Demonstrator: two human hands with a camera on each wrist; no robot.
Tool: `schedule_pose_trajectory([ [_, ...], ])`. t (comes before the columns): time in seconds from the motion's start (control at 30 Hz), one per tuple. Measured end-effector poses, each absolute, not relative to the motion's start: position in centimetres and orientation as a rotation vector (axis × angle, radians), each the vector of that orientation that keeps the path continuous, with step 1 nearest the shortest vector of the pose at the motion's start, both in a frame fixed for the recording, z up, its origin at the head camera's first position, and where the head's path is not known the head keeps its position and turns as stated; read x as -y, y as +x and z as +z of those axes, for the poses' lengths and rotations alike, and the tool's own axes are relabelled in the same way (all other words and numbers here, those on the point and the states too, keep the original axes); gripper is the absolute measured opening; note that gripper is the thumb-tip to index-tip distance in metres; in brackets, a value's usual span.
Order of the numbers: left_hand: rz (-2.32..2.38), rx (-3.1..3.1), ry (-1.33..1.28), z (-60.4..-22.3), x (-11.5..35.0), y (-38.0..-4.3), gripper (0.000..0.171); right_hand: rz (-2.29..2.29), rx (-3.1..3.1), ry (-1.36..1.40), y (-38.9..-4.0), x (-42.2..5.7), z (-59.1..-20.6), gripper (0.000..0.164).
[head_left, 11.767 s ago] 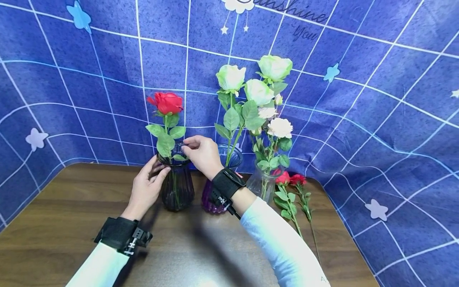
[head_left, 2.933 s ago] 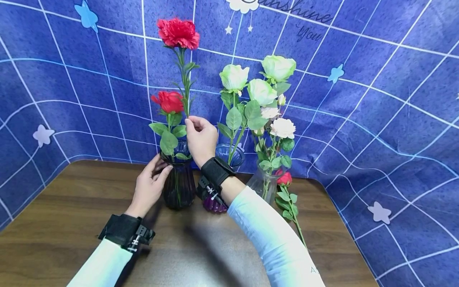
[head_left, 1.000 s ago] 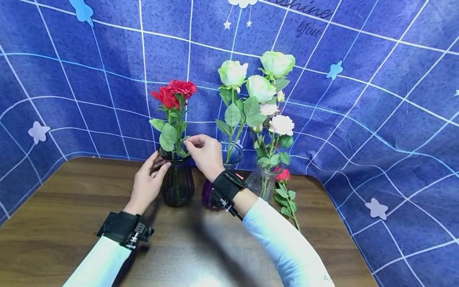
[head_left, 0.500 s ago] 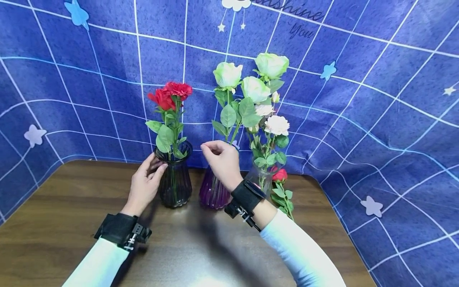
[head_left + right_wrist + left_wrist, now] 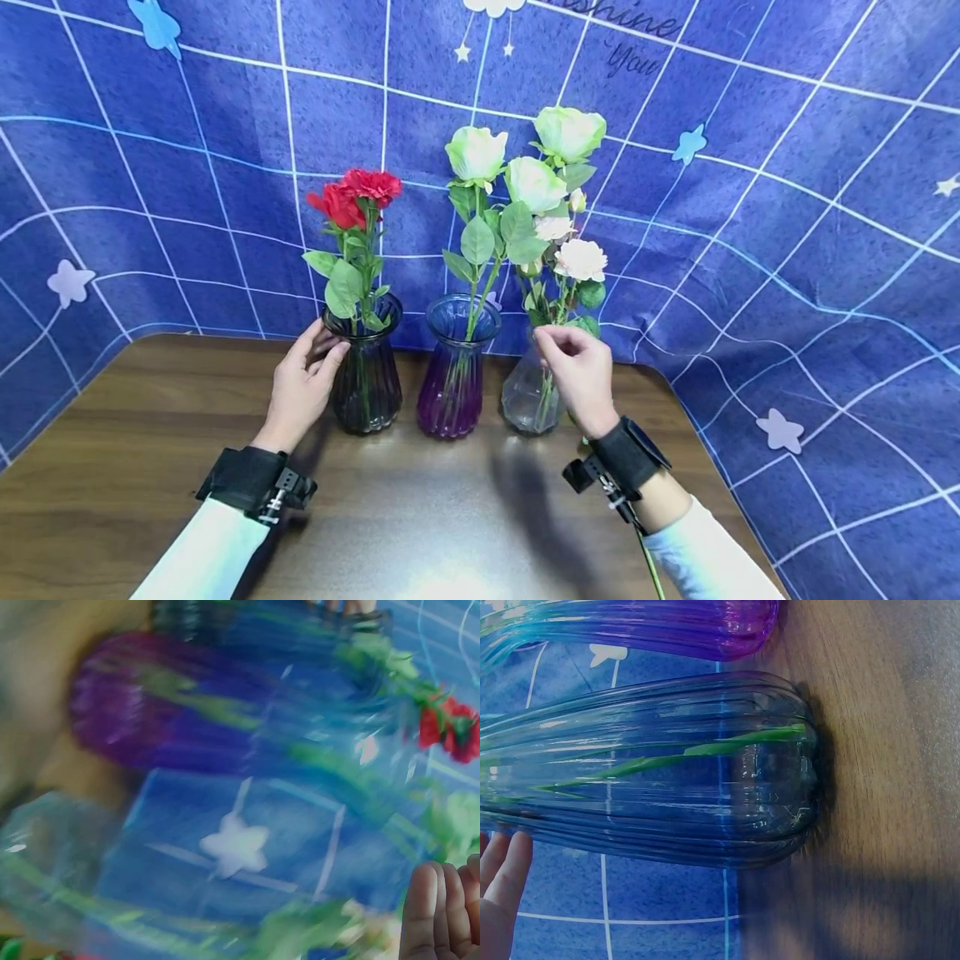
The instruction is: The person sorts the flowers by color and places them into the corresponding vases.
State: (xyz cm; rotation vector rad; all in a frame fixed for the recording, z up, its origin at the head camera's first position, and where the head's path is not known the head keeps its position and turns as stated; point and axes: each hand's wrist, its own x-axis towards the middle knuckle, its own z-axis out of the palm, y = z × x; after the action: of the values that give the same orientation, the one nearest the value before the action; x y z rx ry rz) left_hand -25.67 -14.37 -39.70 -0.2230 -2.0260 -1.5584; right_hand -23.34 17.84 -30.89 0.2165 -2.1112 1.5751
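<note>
My left hand (image 5: 303, 379) holds the neck of a dark grey glass vase (image 5: 367, 387), fingers behind and thumb in front. In that vase stand a red rose (image 5: 341, 207) and a red carnation (image 5: 377, 187); a green stem (image 5: 660, 759) shows through the glass in the left wrist view. My right hand (image 5: 581, 375) hangs in front of the clear glass vase (image 5: 528, 400), fingers loosely bent, holding nothing. Below its wrist a green stem (image 5: 651, 567) lies on the table; the flower head is hidden behind the hand.
A blue-purple vase (image 5: 450, 396) between the other two holds green-white roses (image 5: 476, 156). Pale pink flowers (image 5: 581, 260) stand in the clear vase. The wooden table (image 5: 390, 517) ends at a blue patterned cloth (image 5: 225, 208) behind.
The carnation went from the table into the dark vase and was let go. Since then my right hand has moved right, past the purple vase. The left hand has stayed at the dark vase.
</note>
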Motion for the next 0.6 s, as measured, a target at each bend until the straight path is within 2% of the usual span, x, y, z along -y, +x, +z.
schedule_pose_trajectory([
  [0.33, -1.560, 2.033, -0.206, -39.9, 14.3, -25.8, 0.048, 1.519, 2.158, -0.041, -20.1, -22.7, -31.9, 0.018],
  [0.6, -1.537, 2.040, -0.197, -39.9, 14.3, -26.0, 0.048, 1.509, 2.195, -0.288, -20.8, -28.0, -37.1, 0.021],
])
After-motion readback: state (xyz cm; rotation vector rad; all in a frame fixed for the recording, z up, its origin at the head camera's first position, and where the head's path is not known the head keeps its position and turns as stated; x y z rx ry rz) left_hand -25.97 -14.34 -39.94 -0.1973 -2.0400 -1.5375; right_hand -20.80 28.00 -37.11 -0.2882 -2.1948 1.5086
